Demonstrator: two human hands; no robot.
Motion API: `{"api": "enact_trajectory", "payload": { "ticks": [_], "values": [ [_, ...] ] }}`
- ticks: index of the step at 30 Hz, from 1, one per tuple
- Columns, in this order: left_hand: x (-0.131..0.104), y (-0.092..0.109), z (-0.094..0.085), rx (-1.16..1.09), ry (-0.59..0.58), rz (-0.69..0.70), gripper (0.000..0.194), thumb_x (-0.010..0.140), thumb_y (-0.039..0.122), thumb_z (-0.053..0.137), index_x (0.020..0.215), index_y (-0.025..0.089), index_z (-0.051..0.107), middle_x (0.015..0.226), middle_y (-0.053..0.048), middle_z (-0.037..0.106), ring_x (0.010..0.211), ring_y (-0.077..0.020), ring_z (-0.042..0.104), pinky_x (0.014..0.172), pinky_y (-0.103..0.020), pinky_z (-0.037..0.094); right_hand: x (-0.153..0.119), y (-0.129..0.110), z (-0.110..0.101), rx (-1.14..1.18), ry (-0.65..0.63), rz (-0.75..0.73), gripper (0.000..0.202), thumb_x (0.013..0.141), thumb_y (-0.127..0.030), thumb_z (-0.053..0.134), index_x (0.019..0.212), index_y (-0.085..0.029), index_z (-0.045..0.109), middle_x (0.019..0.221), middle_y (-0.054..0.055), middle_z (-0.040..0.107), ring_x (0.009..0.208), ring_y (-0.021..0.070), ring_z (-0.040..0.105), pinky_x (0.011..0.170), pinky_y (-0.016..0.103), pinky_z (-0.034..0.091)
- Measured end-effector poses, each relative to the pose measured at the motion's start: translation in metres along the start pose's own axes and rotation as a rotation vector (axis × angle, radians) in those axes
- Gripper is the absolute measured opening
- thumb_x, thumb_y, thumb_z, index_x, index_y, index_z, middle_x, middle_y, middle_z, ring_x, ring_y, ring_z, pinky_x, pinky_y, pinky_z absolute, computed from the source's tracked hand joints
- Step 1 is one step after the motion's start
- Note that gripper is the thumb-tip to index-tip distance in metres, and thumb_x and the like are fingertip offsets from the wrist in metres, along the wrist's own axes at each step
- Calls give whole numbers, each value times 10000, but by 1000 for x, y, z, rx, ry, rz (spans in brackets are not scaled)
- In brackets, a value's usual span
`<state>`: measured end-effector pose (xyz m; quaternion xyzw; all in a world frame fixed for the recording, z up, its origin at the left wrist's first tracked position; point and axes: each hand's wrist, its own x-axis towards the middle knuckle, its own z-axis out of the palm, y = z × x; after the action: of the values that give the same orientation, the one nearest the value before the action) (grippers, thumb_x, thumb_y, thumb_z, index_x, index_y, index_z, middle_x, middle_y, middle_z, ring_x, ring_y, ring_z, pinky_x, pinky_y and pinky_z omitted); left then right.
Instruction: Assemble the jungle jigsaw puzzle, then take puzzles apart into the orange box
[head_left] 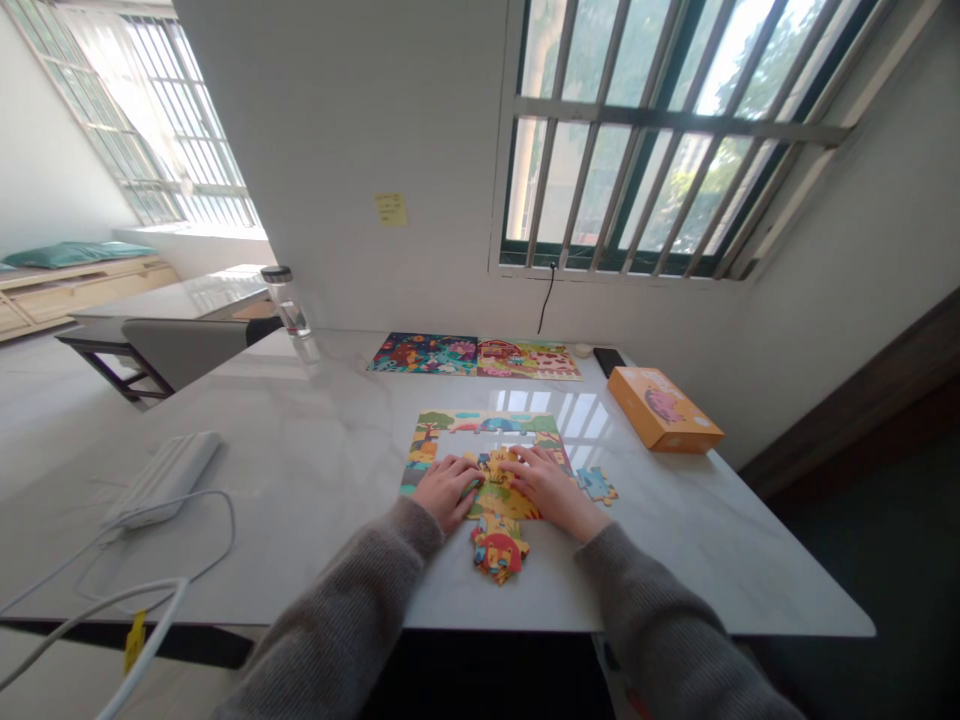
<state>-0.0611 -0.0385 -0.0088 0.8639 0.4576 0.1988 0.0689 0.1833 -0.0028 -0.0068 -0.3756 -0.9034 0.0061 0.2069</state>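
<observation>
Both the left fingers (pixel 459 468) and right fingers (pixel 523 468), slightly bent, flank yellow puzzle pieces (pixel 494 474); whether gripping, I cannot tell.

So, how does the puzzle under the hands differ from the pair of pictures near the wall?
The puzzle has a white gap within its frame; the pair of pictures shows none. The puzzle is one scene with much yellow and green; the pair of pictures sets a dark blue scene beside a lighter, pinkish one. The left hand and right hand are on the puzzle; neither touches the pair. Both lie on the table.
</observation>
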Motion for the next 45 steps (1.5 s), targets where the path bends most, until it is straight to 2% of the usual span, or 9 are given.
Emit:
{"api": "enact_trajectory", "payload": {
  "ticks": [11, 15, 18, 27, 32, 34, 36, 39, 45],
  "values": [
    [1, 0, 3, 68, -44, 0, 379, 938, 307, 520, 1306, 355, 601, 1224, -49, 595, 1117, -273, 499, 948, -448, 417, 1, 5, 10, 19, 8, -6, 348, 900, -107, 589, 1192, -278, 668, 1282, 95, 591, 1111, 261, 550, 1015, 492, 479],
    [1, 2, 2, 91, -62, -8, 413, 937, 310, 527, 1341, 384, 574, 1358, -24, 563, 1149, -279, 491, 966, -463, 405, 2, 2, 8, 30, -6, 5, 353, 901, -92, 566, 1196, -258, 669, 1303, 102, 583, 1145, 260, 535, 1031, 482, 469],
    [0, 5, 0, 97, -84, -10, 428, 948, 314, 511, 1368, 384, 547, 1452, 18, 524, 1156, -280, 487, 980, -474, 393, 2, -3, 5, 59, -19, 9, 368, 901, -74, 542, 1198, -253, 667, 1304, 93, 589, 1156, 245, 524, 1039, 452, 468],
    [0, 8, -1, 132, -113, -9, 435, 974, 354, 469, 1408, 366, 505, 1470, 45, 524, 1178, -283, 469, 997, -465, 368, -4, -18, -1, 53, -21, 17, 361, 954, -93, 467, 1242, -243, 626, 1291, 76, 609, 1154, 234, 502, 1020, 406, 460],
    [0, 6, 1, 141, -99, -2, 419, 976, 378, 466, 1390, 354, 529, 1465, 32, 528, 1179, -279, 462, 997, -458, 369, -17, -43, -13, 99, 107, 116, 327, 963, -93, 442, 1215, -234, 596, 1091, 74, 658, 1087, 244, 535, 986, 439, 432],
    [-1, 5, 2, 129, -80, 5, 413, 971, 376, 473, 1376, 348, 545, 1449, 26, 544, 1168, -274, 465, 993, -450, 373, -27, -54, -18, 193, 123, 108, 254, 968, -148, 478, 1174, -233, 600, 1062, 71, 644, 1063, 241, 547, 990, 440, 430],
    [-1, 4, 2, 108, -65, 14, 409, 964, 371, 482, 1364, 340, 560, 1436, 19, 557, 1156, -274, 470, 985, -448, 377, -39, -63, -22, 285, 74, 69, 234, 943, -243, 578, 1176, -243, 594, 1095, 73, 620, 1076, 245, 546, 1003, 434, 435],
    [-1, 4, 1, 76, -57, 18, 407, 953, 359, 495, 1351, 328, 571, 1428, 14, 564, 1142, -281, 478, 973, -456, 381, -54, -71, -25, 318, 0, 59, 401, 833, -368, 740, 1190, -258, 595, 1137, 81, 583, 1084, 266, 533, 972, 432, 462],
    [0, 5, -1, 29, -35, 5, 376, 943, 328, 510, 1309, 315, 600, 1396, 6, 589, 1135, -273, 495, 970, -449, 385, -59, -70, -23, 307, -51, 61, 429, 743, -398, 822, 1093, -258, 618, 1118, 73, 567, 1057, 270, 530, 941, 427, 474]
  ]
}}
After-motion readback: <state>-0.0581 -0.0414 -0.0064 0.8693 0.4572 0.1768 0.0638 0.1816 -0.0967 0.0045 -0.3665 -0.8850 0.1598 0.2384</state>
